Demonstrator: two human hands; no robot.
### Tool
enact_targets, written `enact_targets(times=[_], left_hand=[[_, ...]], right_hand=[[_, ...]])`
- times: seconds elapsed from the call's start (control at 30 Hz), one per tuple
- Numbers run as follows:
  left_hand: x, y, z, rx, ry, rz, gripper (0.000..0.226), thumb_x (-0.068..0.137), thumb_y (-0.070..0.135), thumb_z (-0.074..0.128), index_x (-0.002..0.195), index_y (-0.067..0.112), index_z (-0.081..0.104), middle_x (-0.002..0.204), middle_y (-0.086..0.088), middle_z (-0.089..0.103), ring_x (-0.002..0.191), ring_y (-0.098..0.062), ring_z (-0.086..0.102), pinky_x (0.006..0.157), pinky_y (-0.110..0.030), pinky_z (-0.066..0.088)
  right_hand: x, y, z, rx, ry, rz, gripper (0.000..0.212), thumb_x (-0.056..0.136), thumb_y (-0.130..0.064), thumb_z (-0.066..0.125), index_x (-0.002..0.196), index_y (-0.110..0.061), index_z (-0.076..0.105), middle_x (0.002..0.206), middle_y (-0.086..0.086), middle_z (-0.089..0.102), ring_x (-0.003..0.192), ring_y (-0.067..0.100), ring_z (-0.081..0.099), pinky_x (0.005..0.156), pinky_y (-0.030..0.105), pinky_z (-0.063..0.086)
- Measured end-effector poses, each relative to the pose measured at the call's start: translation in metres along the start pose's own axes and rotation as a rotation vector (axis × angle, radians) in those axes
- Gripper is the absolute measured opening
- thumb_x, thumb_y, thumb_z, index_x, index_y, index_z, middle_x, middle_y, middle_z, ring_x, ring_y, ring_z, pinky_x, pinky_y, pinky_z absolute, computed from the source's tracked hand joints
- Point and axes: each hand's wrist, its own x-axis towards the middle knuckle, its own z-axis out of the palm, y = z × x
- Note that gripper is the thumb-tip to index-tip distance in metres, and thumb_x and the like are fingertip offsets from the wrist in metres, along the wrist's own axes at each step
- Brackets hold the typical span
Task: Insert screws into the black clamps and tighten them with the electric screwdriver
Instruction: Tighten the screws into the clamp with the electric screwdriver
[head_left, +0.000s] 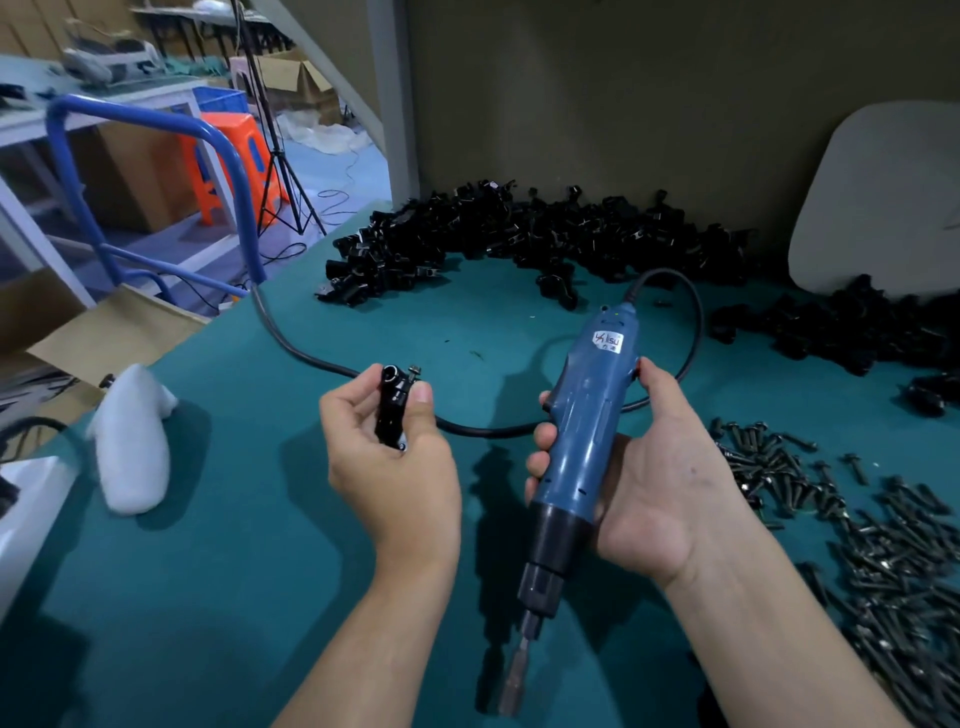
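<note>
My left hand (390, 457) holds one black clamp (393, 402) upright between thumb and fingers, above the green table (234, 545). A screw (414, 371) sticks out at the clamp's top right. My right hand (644, 467) grips the blue electric screwdriver (582, 441), bit pointing down towards me, to the right of the clamp and apart from it. Its black cable (322, 364) loops behind both hands and off the table's left edge. Loose black screws (852, 525) lie heaped at the right. A long pile of black clamps (519, 239) runs along the back.
A white foam piece (132, 441) lies at the left. A grey board (883, 197) leans on the back wall at the right, with more clamps (841, 327) below it. Beyond the table's left edge stand a blue rail (228, 171), an orange stool (228, 166) and a tripod.
</note>
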Motion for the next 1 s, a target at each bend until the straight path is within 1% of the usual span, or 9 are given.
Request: enact_targets(times=[0.17, 0.23, 0.3, 0.37, 0.5, 0.77, 0.87, 0.93, 1.0], left_hand=[[-0.0001, 0.0015, 0.0007, -0.004, -0.007, 0.005, 0.027, 0.086, 0.018, 0.070, 0.104, 0.034, 0.058, 0.106, 0.000, 0.069, 0.102, -0.022, 0.073, 0.098, -0.049, 0.058], [-0.0002, 0.0012, 0.0005, -0.002, -0.006, 0.007, 0.027, 0.087, 0.018, 0.070, 0.104, 0.035, 0.058, 0.105, 0.004, 0.069, 0.100, -0.019, 0.073, 0.097, -0.050, 0.058], [-0.0003, 0.0008, 0.0001, -0.002, -0.008, 0.009, 0.028, 0.088, 0.016, 0.070, 0.104, 0.035, 0.058, 0.105, 0.003, 0.069, 0.099, -0.019, 0.073, 0.097, -0.050, 0.058], [0.0000, 0.0002, 0.0001, 0.001, -0.008, 0.010, 0.030, 0.089, 0.013, 0.071, 0.103, 0.035, 0.058, 0.104, 0.002, 0.069, 0.100, -0.020, 0.073, 0.097, -0.050, 0.058], [0.0000, -0.0001, 0.0004, -0.001, -0.013, 0.004, 0.032, 0.092, 0.008, 0.071, 0.103, 0.035, 0.058, 0.105, 0.003, 0.068, 0.101, -0.022, 0.073, 0.097, -0.050, 0.058], [-0.0004, -0.0003, 0.0006, -0.002, -0.018, 0.011, 0.033, 0.093, 0.006, 0.071, 0.103, 0.034, 0.057, 0.103, 0.004, 0.068, 0.099, -0.017, 0.073, 0.097, -0.048, 0.058], [-0.0004, -0.0009, 0.0002, 0.003, -0.019, 0.014, 0.034, 0.093, 0.005, 0.071, 0.103, 0.034, 0.057, 0.103, 0.005, 0.068, 0.098, -0.015, 0.073, 0.096, -0.045, 0.059], [-0.0008, -0.0008, 0.0000, 0.013, -0.028, 0.018, 0.035, 0.093, 0.005, 0.072, 0.103, 0.035, 0.057, 0.103, 0.005, 0.069, 0.096, -0.011, 0.073, 0.095, -0.041, 0.059], [-0.0013, -0.0009, -0.0001, 0.014, -0.051, 0.012, 0.034, 0.094, 0.005, 0.072, 0.103, 0.035, 0.058, 0.104, 0.003, 0.069, 0.097, -0.013, 0.073, 0.095, -0.043, 0.059]], right_hand=[[-0.0004, -0.0009, -0.0010, -0.026, -0.002, -0.021, 0.078, 0.083, -0.081, 0.054, 0.112, -0.011, 0.070, 0.078, 0.009, 0.064, 0.060, 0.025, 0.057, 0.064, 0.034, 0.055], [-0.0009, -0.0021, -0.0007, -0.035, -0.022, -0.027, 0.082, 0.083, -0.082, 0.054, 0.119, -0.011, 0.073, 0.078, 0.008, 0.063, 0.060, 0.024, 0.056, 0.064, 0.034, 0.054], [-0.0017, -0.0026, -0.0009, -0.021, -0.043, -0.025, 0.088, 0.081, -0.081, 0.054, 0.127, -0.007, 0.071, 0.078, 0.008, 0.063, 0.061, 0.023, 0.056, 0.064, 0.034, 0.053], [-0.0025, -0.0024, -0.0022, 0.006, -0.052, -0.023, 0.092, 0.080, -0.081, 0.052, 0.126, -0.004, 0.071, 0.078, 0.008, 0.062, 0.061, 0.023, 0.056, 0.065, 0.035, 0.053], [-0.0029, -0.0031, -0.0051, 0.013, -0.056, -0.023, 0.107, 0.075, -0.093, 0.045, 0.119, 0.000, 0.074, 0.075, 0.005, 0.061, 0.061, 0.021, 0.055, 0.066, 0.033, 0.053], [-0.0055, -0.0054, -0.0034, 0.017, -0.079, -0.010, 0.090, 0.078, -0.080, 0.057, 0.124, -0.005, 0.072, 0.079, 0.008, 0.063, 0.061, 0.023, 0.057, 0.064, 0.035, 0.054], [-0.0062, -0.0048, -0.0022, 0.007, -0.081, -0.009, 0.090, 0.080, -0.080, 0.056, 0.127, -0.005, 0.070, 0.079, 0.008, 0.063, 0.061, 0.024, 0.057, 0.065, 0.034, 0.054], [-0.0061, -0.0045, -0.0022, 0.001, -0.078, -0.025, 0.095, 0.081, -0.083, 0.052, 0.130, -0.002, 0.068, 0.079, 0.008, 0.062, 0.061, 0.023, 0.057, 0.064, 0.034, 0.054], [-0.0070, -0.0045, -0.0005, -0.001, -0.066, -0.065, 0.096, 0.078, -0.087, 0.052, 0.124, -0.004, 0.067, 0.079, 0.007, 0.060, 0.060, 0.022, 0.056, 0.062, 0.034, 0.053]])
